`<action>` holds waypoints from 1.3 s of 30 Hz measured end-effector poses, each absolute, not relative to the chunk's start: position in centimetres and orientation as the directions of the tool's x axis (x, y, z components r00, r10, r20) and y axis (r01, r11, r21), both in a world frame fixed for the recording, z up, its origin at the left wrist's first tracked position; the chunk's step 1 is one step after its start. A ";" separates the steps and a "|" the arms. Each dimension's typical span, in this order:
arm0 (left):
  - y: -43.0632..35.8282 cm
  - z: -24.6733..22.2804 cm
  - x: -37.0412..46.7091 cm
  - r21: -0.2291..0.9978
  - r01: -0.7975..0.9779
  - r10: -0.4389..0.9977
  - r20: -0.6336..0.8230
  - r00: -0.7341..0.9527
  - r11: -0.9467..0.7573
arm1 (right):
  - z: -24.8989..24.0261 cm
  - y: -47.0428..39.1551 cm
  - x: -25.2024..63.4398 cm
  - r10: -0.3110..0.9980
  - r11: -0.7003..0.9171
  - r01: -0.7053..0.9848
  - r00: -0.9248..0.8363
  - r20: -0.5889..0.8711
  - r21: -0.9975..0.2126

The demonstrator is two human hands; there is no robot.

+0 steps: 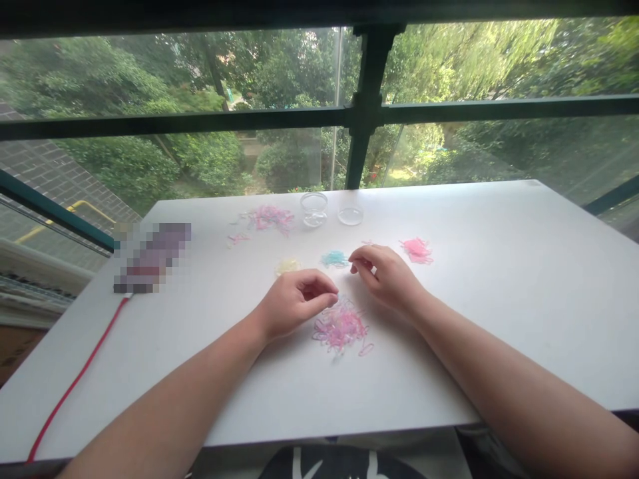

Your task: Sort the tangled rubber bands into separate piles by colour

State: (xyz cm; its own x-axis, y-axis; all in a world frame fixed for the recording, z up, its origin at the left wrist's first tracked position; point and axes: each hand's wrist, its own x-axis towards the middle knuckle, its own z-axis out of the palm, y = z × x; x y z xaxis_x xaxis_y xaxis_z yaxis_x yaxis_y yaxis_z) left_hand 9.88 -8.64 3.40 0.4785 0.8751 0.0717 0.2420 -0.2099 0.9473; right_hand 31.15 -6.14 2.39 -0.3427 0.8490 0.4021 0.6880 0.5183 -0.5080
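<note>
My left hand (299, 299) is closed in a pinch just above a mixed pile of small pink and purple rubber bands (341, 327). A bluish speck shows at its fingertips, too small to name. Beside a small pile of light blue rubber bands (334, 258), my right hand (384, 273) has its thumb and fingers pinched together; what they hold, if anything, is hidden. Pale yellow rubber bands (288, 267) lie behind my left hand. A pile of pink rubber bands (416, 249) lies to the right, and a few bands are partly hidden behind my right hand.
Farther back on the white table (499, 266) lies another mixed heap of bands (269, 218). A clear round container (313, 209) stands near a clear round lid (350, 215). At left, a blurred-out object (154, 256) has a red cable (80, 376). Windows border the far edge.
</note>
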 end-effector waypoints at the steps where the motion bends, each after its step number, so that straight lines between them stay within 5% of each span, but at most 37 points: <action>1: -8.6 3.4 9.9 0.946 0.243 0.872 0.071 0.483 -0.212 | 2.4 -6.2 31.0 0.844 0.532 0.668 -0.367 0.393 -0.521; 9: -8.6 3.5 9.9 0.952 0.227 0.884 0.081 0.460 -0.205 | 3.2 -7.2 30.9 0.863 0.506 0.555 -0.333 0.381 -0.660; 15: -8.6 3.5 10.0 0.952 0.217 0.898 0.108 0.428 -0.218 | 4.0 -9.0 30.9 0.783 0.536 0.347 -0.544 0.301 -0.769; 39: -8.6 3.4 10.1 0.947 0.247 0.889 0.076 0.452 -0.206 | 3.2 -8.4 30.7 0.870 0.467 0.468 -0.397 0.293 -0.750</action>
State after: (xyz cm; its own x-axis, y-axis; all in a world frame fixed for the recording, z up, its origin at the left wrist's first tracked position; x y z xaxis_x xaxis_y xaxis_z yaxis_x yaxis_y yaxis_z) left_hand 10.06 -8.62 3.44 0.4516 0.8890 0.0759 0.2471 -0.2063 0.9468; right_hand 30.65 -8.44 3.17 -0.3971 0.8697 0.2931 0.4685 0.4667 -0.7502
